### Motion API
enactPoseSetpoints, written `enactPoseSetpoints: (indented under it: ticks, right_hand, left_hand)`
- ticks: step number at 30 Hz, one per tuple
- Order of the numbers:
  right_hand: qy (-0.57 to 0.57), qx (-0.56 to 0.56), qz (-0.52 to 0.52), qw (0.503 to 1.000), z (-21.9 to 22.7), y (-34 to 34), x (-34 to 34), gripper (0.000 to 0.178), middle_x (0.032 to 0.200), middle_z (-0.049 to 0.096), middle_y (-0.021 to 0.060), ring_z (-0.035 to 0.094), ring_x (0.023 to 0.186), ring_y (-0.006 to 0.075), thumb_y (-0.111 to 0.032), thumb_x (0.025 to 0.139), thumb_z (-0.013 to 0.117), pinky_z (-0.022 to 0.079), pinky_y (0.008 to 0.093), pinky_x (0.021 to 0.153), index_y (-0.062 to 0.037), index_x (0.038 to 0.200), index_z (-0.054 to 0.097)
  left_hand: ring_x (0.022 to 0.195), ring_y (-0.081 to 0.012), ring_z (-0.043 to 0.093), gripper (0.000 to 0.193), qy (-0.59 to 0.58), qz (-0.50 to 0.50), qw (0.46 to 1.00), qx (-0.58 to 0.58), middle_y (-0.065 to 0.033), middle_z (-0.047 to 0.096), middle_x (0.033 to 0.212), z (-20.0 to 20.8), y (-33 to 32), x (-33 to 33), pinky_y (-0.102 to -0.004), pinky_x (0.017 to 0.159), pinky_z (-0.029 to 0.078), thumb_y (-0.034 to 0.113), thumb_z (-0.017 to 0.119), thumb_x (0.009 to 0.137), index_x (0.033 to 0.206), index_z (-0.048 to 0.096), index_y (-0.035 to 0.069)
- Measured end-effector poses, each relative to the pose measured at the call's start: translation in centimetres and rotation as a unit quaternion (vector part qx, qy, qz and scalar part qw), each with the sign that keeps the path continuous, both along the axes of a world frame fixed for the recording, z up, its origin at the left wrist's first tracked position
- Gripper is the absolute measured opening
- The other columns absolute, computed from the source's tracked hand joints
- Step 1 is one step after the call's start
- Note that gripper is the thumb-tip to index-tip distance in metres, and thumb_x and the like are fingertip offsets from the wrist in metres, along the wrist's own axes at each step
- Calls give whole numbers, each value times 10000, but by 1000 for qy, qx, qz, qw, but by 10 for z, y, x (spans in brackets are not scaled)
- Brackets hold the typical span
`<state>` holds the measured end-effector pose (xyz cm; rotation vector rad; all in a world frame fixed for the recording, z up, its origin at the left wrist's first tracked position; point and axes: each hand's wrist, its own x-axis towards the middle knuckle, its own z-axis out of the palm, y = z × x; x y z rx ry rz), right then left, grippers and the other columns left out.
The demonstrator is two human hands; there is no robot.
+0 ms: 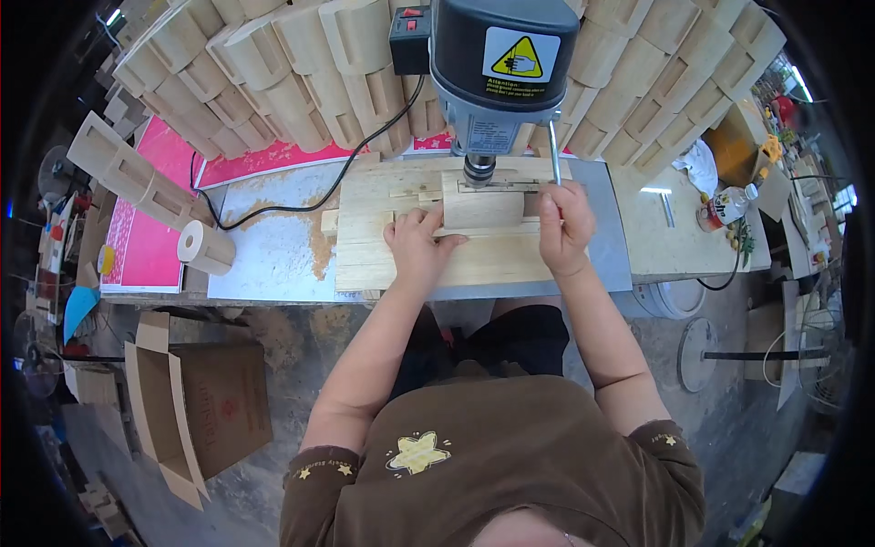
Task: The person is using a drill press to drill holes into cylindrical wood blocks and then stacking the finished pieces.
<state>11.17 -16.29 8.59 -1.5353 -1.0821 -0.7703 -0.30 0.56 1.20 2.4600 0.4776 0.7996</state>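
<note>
Fingers of your left hand are spread over the wood, the forefinger at the left side of a pale wooden block and the thumb stretched along its front edge. Your right hand is curled around the lower end of a slim metal lever, its fingertips mostly turned out of sight. The block sits beneath the ridged chuck of the drill press; you cannot make out the bit's tip, nor whether it meets the wood. The drill press's smooth dark housing is cut off by the upper edge, as are the tall stacks of wooden pieces behind it, rounded and grooved lengthwise. Under the block lies a flat, straight-grained board on the table, with crumbly sawdust scattered to its left. Beyond that stands a stubby wooden cylinder with a round hole in its end. A smooth black cable loops across, while your lap is partly covered by your brown shirt. Items by the curved rim blur into darkness.
</note>
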Motion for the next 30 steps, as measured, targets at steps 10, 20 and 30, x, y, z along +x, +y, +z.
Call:
enactPoseSetpoints:
  ticks: [10, 20, 30]
  right_hand:
    - [80, -89, -156, 980, 158, 48, 78, 270, 720, 540, 32, 488, 650, 111, -265, 930, 511, 400, 234, 589, -14, 927, 608]
    - [151, -213, 22, 965, 34, -6, 62, 398, 993, 622, 123, 577, 953, 295, -291, 931, 463, 403, 366, 908, -51, 1247, 488]
    - [5, -381, -103, 919, -6, -35, 11, 281, 892, 585, 48, 532, 876, 257, -179, 718, 677, 379, 392, 802, -105, 976, 594]
  left_hand:
    - [861, -216, 515, 567, 18, 3, 1000, 2, -11, 566, 822, 3, 0, -1, -393, 826, 293, 325, 791, 592, 1115, 636, 173]
    - [842, -212, 527, 543, -9, -15, 998, -62, -20, 571, 820, -3, 4, 9, -389, 828, 293, 289, 809, 568, 1059, 650, 119]
    - [670, -156, 537, 290, -108, -105, 983, -107, -29, 545, 752, 29, 54, -59, -265, 592, 448, 61, 771, 586, 844, 641, 40]
